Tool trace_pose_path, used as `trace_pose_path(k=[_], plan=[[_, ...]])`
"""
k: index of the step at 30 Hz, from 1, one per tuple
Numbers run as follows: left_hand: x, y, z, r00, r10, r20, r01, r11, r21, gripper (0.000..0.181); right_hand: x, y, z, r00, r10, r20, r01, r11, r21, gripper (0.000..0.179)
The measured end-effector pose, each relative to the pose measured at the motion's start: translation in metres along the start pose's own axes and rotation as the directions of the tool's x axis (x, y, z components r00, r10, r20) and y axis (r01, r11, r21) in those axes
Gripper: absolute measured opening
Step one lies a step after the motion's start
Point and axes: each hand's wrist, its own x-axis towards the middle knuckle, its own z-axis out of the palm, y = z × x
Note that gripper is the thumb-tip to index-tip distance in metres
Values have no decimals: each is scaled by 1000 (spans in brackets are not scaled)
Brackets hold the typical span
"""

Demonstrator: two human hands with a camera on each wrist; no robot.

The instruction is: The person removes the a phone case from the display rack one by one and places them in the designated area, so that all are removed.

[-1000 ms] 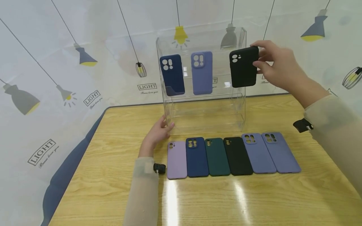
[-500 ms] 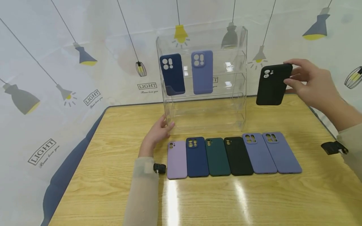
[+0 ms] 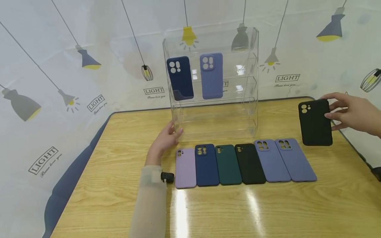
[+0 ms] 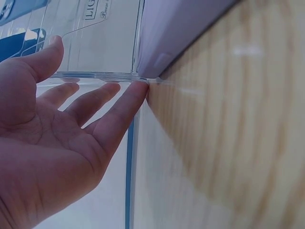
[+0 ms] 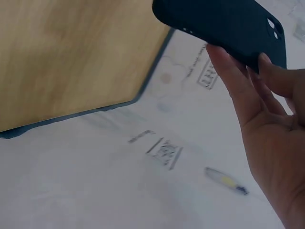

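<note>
Right hand (image 3: 354, 114) pinches a black case (image 3: 315, 124) near the bench's (image 3: 214, 211) right edge, left hand (image 3: 164, 140) straight-fingered against a clear rack (image 3: 235, 78) of two cases (image 3: 211, 76), six more (image 3: 228, 165) unshelved.

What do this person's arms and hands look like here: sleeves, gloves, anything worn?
The left hand is bare, with no glove or ring showing; that arm wears a long, light beige sleeve, with a small black device at the cuff. The right hand is also bare; its sleeve is out of view, but part of another black device shows.
</note>
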Motion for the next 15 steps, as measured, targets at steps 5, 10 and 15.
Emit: trace_pose_path(k=[5, 10, 15], plan=[[1, 0, -1, 1000, 7, 1, -7, 1000, 3, 73, -2, 34, 5, 985, 89, 146, -97, 994, 50, 67], [1, 0, 0, 1000, 13, 6, -13, 1000, 0, 72, -8, 59, 13, 950, 146, 278, -173, 982, 78, 71], [1, 0, -1, 1000, 10, 4, -10, 1000, -11, 72, -13, 71, 21, 906, 173, 386, -218, 973, 76, 76]])
